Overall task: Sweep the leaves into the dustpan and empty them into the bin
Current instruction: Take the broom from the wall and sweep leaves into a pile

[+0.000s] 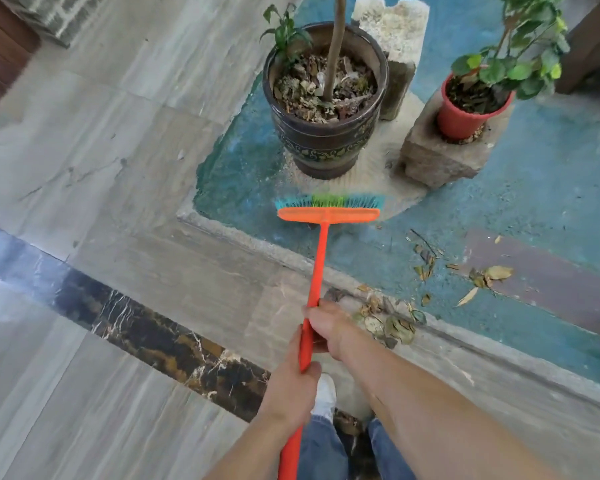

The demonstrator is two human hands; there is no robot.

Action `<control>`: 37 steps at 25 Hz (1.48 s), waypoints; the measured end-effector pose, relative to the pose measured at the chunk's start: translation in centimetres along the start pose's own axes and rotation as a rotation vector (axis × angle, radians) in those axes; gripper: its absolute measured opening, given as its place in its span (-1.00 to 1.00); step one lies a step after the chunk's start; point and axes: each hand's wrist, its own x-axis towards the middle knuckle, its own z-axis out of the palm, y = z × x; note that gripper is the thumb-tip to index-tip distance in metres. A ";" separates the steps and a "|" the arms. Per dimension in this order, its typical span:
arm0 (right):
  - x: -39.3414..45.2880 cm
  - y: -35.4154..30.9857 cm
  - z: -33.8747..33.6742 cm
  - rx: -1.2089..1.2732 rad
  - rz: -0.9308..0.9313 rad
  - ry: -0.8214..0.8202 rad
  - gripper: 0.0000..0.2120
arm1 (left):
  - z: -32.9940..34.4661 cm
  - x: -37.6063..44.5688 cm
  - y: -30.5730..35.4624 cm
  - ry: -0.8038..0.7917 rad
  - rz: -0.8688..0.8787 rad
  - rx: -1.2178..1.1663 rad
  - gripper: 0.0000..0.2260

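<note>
An orange broom with teal and green bristles has its head on the blue floor, just in front of the large dark pot. Its long orange handle runs down toward me. My right hand grips the handle higher up, and my left hand grips it just below. Dry leaves lie along the stone kerb right of my right hand. More leaves are scattered on the blue floor to the right. No dustpan or bin is in view.
A red pot with a green plant stands on a stone block at the right. A rough stone stands behind the dark pot. Grey tiles and a dark marble strip cover the left. My shoe shows below my hands.
</note>
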 end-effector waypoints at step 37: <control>0.6 -1.8 -4.3 -0.317 -0.130 0.148 -0.72 | 3.0 0.6 5.2 0.026 0.058 0.061 -0.42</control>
